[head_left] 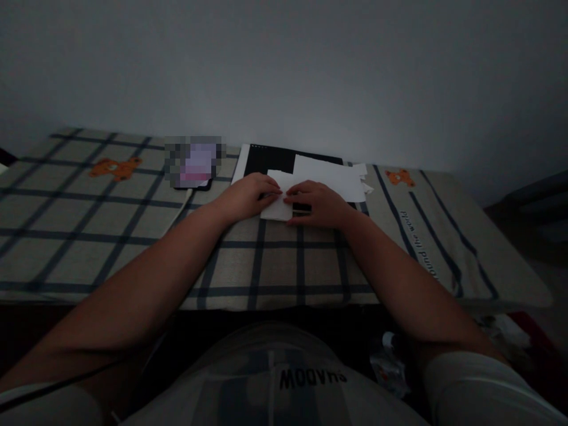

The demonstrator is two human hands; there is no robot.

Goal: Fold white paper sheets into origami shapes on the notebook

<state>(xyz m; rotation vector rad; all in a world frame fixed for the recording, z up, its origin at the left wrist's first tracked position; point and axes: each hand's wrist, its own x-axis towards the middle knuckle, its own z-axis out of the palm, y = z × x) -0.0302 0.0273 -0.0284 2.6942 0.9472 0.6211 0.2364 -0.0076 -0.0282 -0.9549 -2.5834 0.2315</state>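
The small white paper (278,208) lies in the middle of the worktop, partly on the checked cloth (133,236) and partly on a black sheet (270,158) behind it. The person's left hand (248,198) rests palm-down on its left part. The right hand (322,204) rests on its right edge. The fingertips of both hands point inward and almost meet over the paper. Neither hand grips anything; the fingers lie spread and press flat.

The piece looks thin and very light, probably folded at least once. It would likely bend under its own weight and keep any crease pressed into it. It seems apt to slide on the smooth black sheet, less so on the cloth, so pressing from above is what holds it in place. To lift it, a pinch at a free corner or along the near edge seems best, since the flat face offers nothing to grasp.

More white sheets (332,177) lie overlapping just behind the right hand. A phone (195,161) lies to the left, well clear of the hands.
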